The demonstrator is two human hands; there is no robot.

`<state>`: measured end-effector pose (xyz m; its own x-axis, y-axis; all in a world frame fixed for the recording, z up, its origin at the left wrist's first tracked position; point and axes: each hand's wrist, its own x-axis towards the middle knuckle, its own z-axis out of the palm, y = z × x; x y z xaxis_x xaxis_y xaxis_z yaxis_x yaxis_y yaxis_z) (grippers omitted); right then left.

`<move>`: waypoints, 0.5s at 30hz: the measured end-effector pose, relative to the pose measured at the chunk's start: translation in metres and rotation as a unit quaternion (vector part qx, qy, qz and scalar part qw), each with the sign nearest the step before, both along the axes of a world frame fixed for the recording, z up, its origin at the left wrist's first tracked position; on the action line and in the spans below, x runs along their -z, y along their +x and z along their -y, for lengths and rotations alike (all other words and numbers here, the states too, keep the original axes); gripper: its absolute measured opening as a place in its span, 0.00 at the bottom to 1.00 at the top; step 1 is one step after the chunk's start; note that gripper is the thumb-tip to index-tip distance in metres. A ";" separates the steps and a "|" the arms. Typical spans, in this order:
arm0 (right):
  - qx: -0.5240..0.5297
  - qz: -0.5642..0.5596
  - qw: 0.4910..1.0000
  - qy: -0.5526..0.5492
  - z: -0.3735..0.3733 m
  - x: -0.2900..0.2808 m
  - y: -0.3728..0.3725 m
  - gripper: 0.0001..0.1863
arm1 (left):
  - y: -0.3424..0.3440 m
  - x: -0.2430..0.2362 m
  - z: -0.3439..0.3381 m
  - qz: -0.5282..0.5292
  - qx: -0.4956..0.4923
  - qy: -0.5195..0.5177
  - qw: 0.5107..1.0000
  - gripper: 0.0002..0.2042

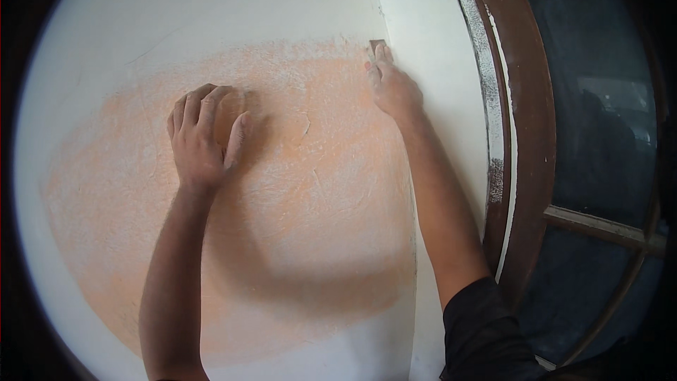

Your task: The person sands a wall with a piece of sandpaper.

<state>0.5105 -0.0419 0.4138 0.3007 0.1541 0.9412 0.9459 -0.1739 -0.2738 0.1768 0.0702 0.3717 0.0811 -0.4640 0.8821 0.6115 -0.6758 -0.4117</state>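
Observation:
A wide orange patch (331, 169) with white streaks and small flakes spreads over the white wall (233, 0) before me. Near the upper right of this patch, beside the wall corner, my right hand (396, 88) pinches a small dark flat piece (378, 45). Its exact kind is hard to make out, with fingers covering most of it. On the left part of the patch, my left hand (200, 130) has its fingers bent and apart, the thumb spread away. It seems to rest on the wall by its fingertips and holds nothing visible.
To the right, past the corner, a narrow white wall strip (430, 49) meets a brown wooden frame (532, 127) with dark glass panes (592, 99). Rough, stained paint (486, 63) runs along the frame's edge. A thin crack (151, 47) crosses the wall at upper left.

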 end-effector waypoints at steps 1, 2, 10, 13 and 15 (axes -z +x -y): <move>0.027 0.023 0.999 0.034 -0.001 -0.007 0.011 0.35 | 0.002 0.001 0.006 0.002 0.027 -0.011 1.000 0.20; 0.054 0.047 0.995 0.068 -0.002 -0.010 0.021 0.34 | 0.003 0.001 0.011 0.002 0.027 -0.011 1.000 0.20; 0.159 0.009 0.985 0.067 0.012 -0.011 -0.011 0.25 | -0.036 0.015 0.022 -0.040 0.008 0.037 0.998 0.19; 0.183 0.006 0.980 0.072 0.011 -0.006 -0.021 0.24 | -0.055 0.021 0.025 -0.066 -0.005 0.054 0.996 0.17; 0.200 0.001 0.978 0.067 0.008 -0.005 -0.022 0.24 | -0.066 0.024 0.023 -0.076 -0.015 0.060 0.995 0.16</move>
